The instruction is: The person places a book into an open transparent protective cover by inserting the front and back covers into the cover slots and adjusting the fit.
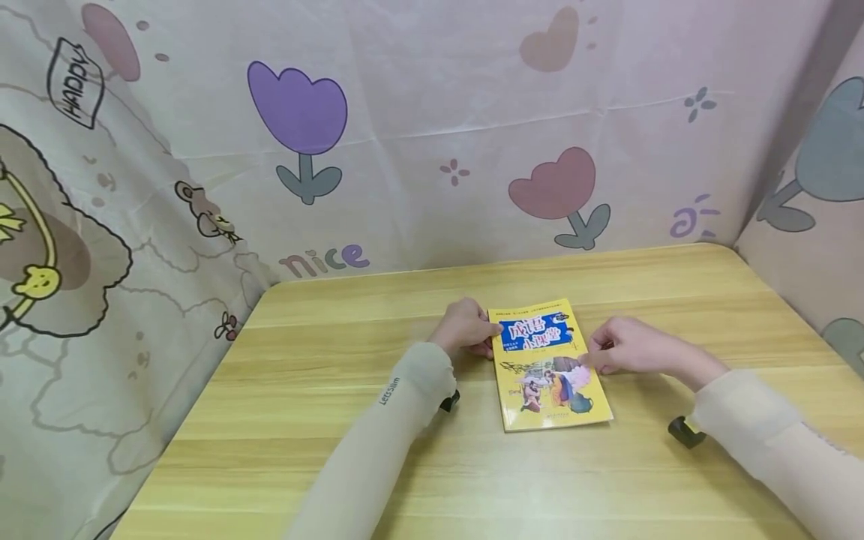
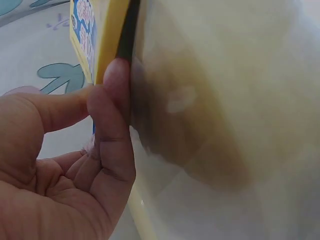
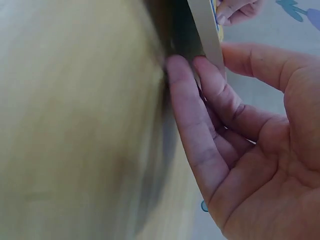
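A yellow paperback book (image 1: 509, 386) with a blue title panel and a cartoon picture lies front cover up, low over the table. My left hand (image 1: 467, 330) pinches its left edge, thumb on the cover. In the left wrist view, the fingers of that hand (image 2: 107, 145) curl against the book's yellow spine (image 2: 111, 37). On the opposite side, my right hand (image 1: 631, 346) pinches the right edge. The right wrist view shows this hand (image 3: 250, 135) with its thumb on the cover and fingertips beneath the pages (image 3: 206, 32).
The wood-grain table (image 1: 324, 390) extends around the book on all sides. Behind it hangs a pale curtain (image 1: 418, 90) printed with flowers, and more printed cloth closes off the left and right. Dark wrist-camera parts (image 1: 686, 433) hang below the sleeves (image 1: 742, 420).
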The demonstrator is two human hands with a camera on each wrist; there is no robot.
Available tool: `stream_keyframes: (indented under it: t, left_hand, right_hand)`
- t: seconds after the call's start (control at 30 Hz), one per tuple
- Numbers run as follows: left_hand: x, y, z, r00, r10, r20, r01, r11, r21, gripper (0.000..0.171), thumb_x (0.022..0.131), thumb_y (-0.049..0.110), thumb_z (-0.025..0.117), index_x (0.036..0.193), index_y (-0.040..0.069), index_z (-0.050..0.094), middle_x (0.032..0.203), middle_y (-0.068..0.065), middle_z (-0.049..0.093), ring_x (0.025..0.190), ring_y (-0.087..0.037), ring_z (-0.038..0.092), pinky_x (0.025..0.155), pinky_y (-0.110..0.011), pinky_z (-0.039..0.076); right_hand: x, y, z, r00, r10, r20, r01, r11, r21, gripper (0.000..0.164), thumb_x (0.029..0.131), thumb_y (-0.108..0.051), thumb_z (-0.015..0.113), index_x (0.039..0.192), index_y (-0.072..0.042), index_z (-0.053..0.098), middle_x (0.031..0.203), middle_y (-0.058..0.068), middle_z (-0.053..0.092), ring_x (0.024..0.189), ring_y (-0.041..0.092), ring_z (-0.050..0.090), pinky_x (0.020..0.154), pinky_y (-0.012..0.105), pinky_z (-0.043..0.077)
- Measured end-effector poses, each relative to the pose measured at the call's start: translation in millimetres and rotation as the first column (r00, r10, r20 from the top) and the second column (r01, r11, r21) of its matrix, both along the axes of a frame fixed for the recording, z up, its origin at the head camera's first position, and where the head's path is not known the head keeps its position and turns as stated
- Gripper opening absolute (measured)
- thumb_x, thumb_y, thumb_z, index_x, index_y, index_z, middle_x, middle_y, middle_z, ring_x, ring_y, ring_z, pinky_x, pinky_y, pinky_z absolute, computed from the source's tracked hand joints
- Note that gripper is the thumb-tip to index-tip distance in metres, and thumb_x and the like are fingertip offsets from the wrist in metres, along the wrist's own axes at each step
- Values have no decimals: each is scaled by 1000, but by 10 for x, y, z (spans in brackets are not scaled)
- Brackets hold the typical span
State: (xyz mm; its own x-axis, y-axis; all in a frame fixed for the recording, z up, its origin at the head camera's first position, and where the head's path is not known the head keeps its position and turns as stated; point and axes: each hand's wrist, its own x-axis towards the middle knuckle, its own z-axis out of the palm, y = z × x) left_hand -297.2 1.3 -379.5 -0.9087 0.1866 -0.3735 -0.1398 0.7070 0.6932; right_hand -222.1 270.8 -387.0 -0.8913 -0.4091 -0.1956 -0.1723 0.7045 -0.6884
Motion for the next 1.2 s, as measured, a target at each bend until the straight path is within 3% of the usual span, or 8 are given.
stream_keyframes:
  t: [0.47, 0.67, 0.93, 1.2]
  left_hand:
    - [-11, 68, -39, 999, -40, 0, 39, 984, -174, 26, 87, 32, 70, 84, 7, 64, 66, -8, 65, 54, -18, 66, 55, -26, 54]
    - [18, 99, -28, 996, -91, -8, 85, 961, -265, 32, 89, 37, 68, 80, 6, 66, 61, -6, 65, 52, -17, 66, 54, -25, 53]
    - [6, 87, -54, 996, -88, -13, 83, 968, -238, 30, 89, 36, 68, 83, 6, 65, 62, -6, 65, 52, -17, 65, 55, -25, 54]
    - [-32, 89, -81, 991, -111, -69, 93, 970, -223, 29, 90, 34, 67, 85, 6, 62, 64, -7, 64, 52, -18, 65, 53, -27, 54]
  right_hand:
    - [1, -24, -3, 1000, -4, -7, 4, 997, 72, 31, 89, -23, 67, 65, -9, 53, 55, -1, 51, 49, 10, 41, 47, 21, 33]
    - [-28, -37, -37, 1000, -10, -6, 10, 995, 102, 26, 90, -20, 66, 69, -10, 54, 60, 1, 55, 52, 11, 48, 49, 23, 39]
    - [-53, -40, -5, 1000, 11, -8, -10, 985, 174, 23, 92, -21, 64, 73, -11, 55, 59, -2, 50, 48, 9, 44, 48, 24, 39]
    - [-36, -81, 20, 1000, -8, 30, 3, 989, 148, 21, 92, -20, 64, 76, -9, 57, 58, -1, 50, 45, 9, 44, 46, 22, 38]
